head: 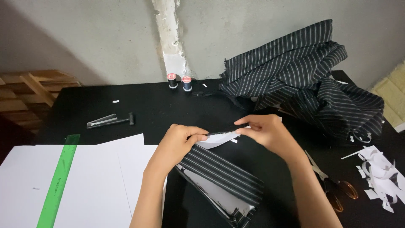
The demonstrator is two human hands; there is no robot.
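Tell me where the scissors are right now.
In the head view the scissors lie on the black table at the lower right, just beside the right forearm, between it and the pile of white paper scraps.

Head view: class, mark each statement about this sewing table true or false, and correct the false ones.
1. Both hands pinch the striped piece at its top edge. True: left hand and right hand grip the striped piece.
2. The green ruler lies on the fabric pile. False: the ruler lies on white paper; the fabric pile is at the far right.
3. Two thread spools stand by the wall. True: spools.
4. The scissors are in the right hand. False: the scissors lie on the table.
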